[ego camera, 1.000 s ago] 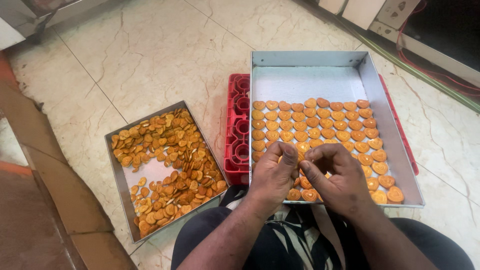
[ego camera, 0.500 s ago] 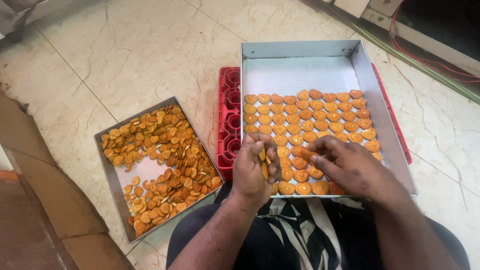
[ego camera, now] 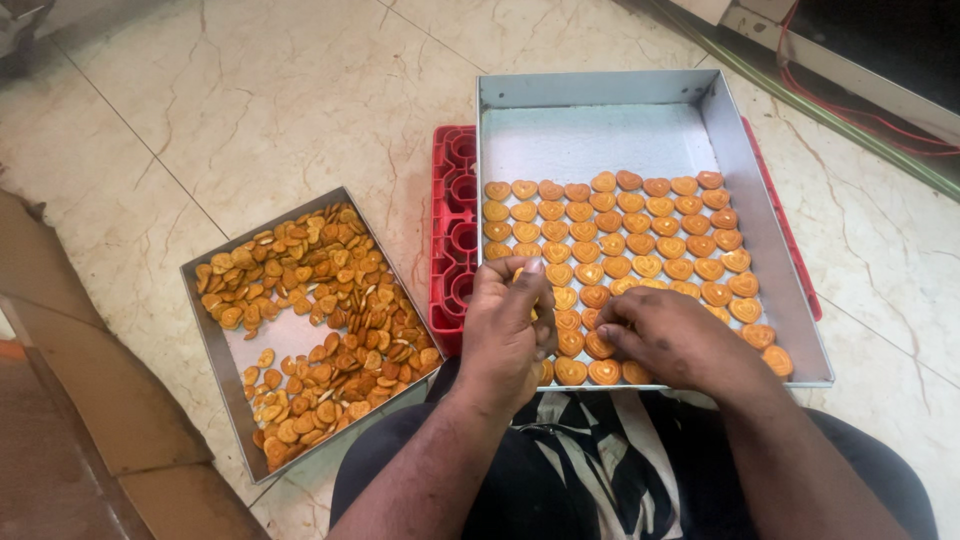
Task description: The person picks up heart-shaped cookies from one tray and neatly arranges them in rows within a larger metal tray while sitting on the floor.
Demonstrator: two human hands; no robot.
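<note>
Hands converged at the near edge of the big tray (ego camera: 760,240) versus a second ago. Left hand (ego camera: 508,325) was curled shut on a small stack of biscuits (ego camera: 527,275), thumb up, just left of the rows. Right hand (ego camera: 668,338) lay flat, fingertips (ego camera: 608,335) pinched on one biscuit in the front row (ego camera: 590,370). Since the earlier frame, both hands had shifted left and nearer; front row looked fuller. Loose biscuits sat in the small tray (ego camera: 215,350), well left of the left hand. Red crate (ego camera: 452,200) under the big tray, unchanged.
</note>
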